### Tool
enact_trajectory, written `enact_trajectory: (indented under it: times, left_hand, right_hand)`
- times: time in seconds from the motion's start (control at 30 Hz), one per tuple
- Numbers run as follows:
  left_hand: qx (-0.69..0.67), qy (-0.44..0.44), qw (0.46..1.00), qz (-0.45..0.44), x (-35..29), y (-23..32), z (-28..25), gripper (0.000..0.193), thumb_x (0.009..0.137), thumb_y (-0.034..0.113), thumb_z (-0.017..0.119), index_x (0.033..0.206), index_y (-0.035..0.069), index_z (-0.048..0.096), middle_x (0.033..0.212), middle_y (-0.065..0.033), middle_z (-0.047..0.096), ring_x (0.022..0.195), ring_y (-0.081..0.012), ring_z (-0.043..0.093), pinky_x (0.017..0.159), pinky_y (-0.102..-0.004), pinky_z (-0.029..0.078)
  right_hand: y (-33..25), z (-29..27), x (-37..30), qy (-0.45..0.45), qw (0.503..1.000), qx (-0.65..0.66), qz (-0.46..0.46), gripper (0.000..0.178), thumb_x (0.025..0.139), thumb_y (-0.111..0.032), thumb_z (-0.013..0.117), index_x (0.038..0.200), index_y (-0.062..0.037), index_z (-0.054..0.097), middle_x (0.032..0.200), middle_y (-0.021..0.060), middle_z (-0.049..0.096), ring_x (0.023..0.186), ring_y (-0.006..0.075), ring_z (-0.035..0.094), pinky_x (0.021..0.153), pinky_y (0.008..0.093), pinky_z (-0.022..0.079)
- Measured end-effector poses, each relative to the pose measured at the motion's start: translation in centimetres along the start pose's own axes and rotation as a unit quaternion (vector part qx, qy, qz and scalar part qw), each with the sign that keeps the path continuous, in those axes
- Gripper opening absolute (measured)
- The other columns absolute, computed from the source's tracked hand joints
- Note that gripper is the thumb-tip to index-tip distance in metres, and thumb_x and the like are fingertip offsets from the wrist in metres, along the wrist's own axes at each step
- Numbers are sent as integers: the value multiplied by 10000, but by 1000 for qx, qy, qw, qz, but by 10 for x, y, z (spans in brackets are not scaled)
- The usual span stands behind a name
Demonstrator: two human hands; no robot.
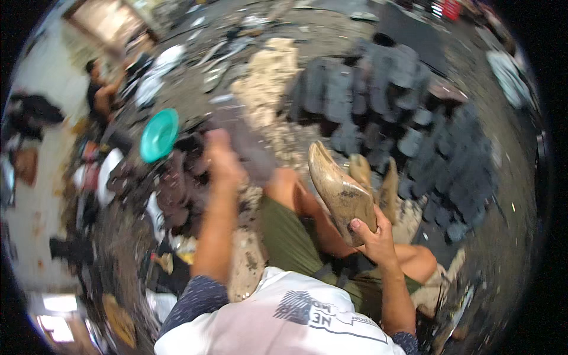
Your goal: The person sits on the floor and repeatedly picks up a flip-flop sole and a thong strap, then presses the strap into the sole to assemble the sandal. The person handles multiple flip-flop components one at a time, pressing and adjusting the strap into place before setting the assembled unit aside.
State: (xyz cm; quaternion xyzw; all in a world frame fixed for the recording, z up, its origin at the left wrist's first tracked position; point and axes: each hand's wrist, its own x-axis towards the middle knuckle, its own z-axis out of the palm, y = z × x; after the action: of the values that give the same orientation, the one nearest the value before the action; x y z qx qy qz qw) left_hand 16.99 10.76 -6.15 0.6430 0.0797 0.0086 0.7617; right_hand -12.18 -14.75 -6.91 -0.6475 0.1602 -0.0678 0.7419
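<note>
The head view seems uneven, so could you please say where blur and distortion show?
In the head view, the left hand is heavily blurred, while the shoe mould in the right hand looks sharper; the head view bends the pale wall along its dark rim.

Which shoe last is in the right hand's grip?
The leftmost shoe last, its wide end clasped by the right hand; the two other lasts show smaller, to its right.

Left forearm (216, 234): stretched forward
Left hand (223, 158): blurred, grip unclear
Right forearm (396, 296): angled forward
Right hand (380, 239): curled, gripping firmly
</note>
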Motion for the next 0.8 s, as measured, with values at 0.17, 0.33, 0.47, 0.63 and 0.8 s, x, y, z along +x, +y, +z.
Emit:
enact_trajectory:
  times: [0.17,0.33,0.47,0.63,0.8]
  left_hand:
    - [93,186,977,42,111,43,-283,401,1008,247,560,1330,12,606,1220,-138,671,1029,-317,662,867,-482,579]
    - [354,338,863,122,140,44,-434,421,1019,223,539,1365,-11,596,1307,-191,654,1103,-357,657,971,-482,548]
    - [599,238,689,331,157,30,-414,455,1034,265,544,1379,-29,584,1316,-211,652,1124,-343,659,994,-447,517]
    - [349,-47,895,275,87,4,-154,396,1074,201,516,1373,-54,563,1352,-168,592,1276,-281,537,1127,-390,377]
    - [199,-202,946,158,-28,15,16,373,1072,205,543,1381,0,582,1342,-126,626,1224,-217,589,1052,-360,465]
  right_hand:
    - [22,-170,-37,154,889,-426,65,632,876,-395,764,1439,-170,585,1074,258,661,1027,407,636,932,449,497]
    - [78,-304,-70,158,892,-407,119,579,883,-465,752,1302,-75,669,1111,198,717,1030,327,681,913,441,512]
    - [84,-347,-1,420,867,-259,72,427,958,-385,719,1027,36,727,985,81,749,963,125,666,876,312,532]
    - [133,-357,72,659,729,-135,126,897,772,-400,867,1433,33,441,1413,262,531,1264,376,548,1083,426,428]
    - [70,-285,92,476,838,238,-119,260,944,-331,739,981,-94,637,891,2,638,750,130,578,645,311,490]
